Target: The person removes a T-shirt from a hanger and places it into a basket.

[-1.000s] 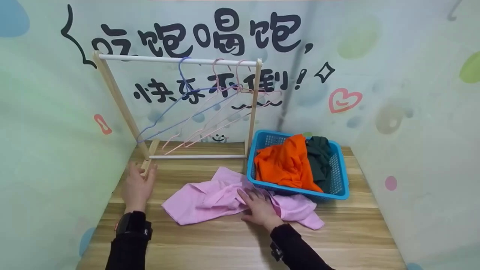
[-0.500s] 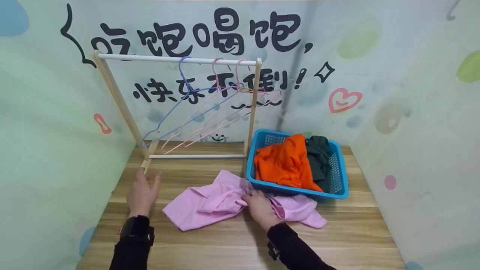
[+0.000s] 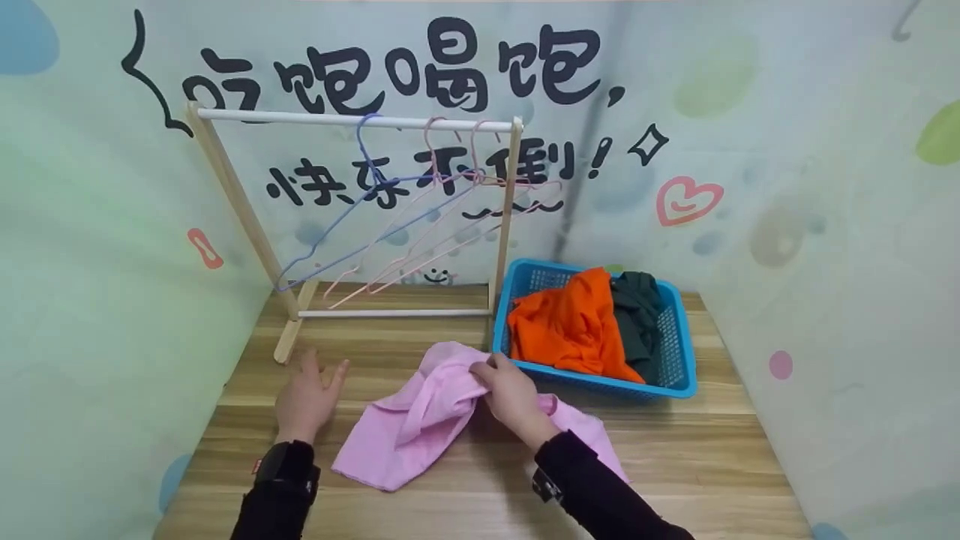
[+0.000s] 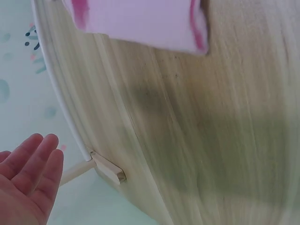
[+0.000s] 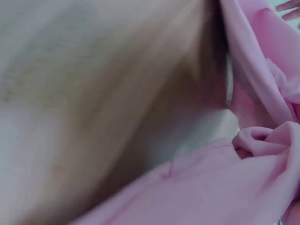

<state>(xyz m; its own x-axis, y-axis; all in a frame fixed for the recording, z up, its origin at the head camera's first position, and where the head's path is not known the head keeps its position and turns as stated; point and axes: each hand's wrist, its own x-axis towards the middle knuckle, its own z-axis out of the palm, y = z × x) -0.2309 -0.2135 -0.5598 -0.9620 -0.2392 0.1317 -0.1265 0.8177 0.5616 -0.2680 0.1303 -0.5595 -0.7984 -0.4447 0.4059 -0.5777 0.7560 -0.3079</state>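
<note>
A crumpled pink garment [image 3: 412, 435] lies partly raised off the wooden table, in front of the basket. My right hand [image 3: 514, 397] pinches its gathered middle between thumb and fingers, and the two ends droop to either side. Folds of the garment [image 5: 225, 183] fill the lower right of the right wrist view and hide most of that hand. To the left of the cloth, my left hand [image 3: 306, 401] hovers with fingers spread, holding nothing. In the left wrist view the palm and fingers of the left hand [image 4: 33, 178] show extended, apart from the garment's edge [image 4: 140, 37].
Behind stands a small rack with a white rail [image 3: 300, 117] and a wooden foot [image 3: 287, 341]. A blue hanger [image 3: 360, 139] and pink hangers [image 3: 427, 139] hang there. A blue basket [image 3: 686, 341] at right holds an orange cloth [image 3: 570, 330] and a dark green cloth [image 3: 637, 322]. Walls enclose the table.
My right hand has gone from lying on the pink garment to pinching and lifting it, drawing its ends inward. My left hand has moved away from the rack's foot, rightward and nearer.
</note>
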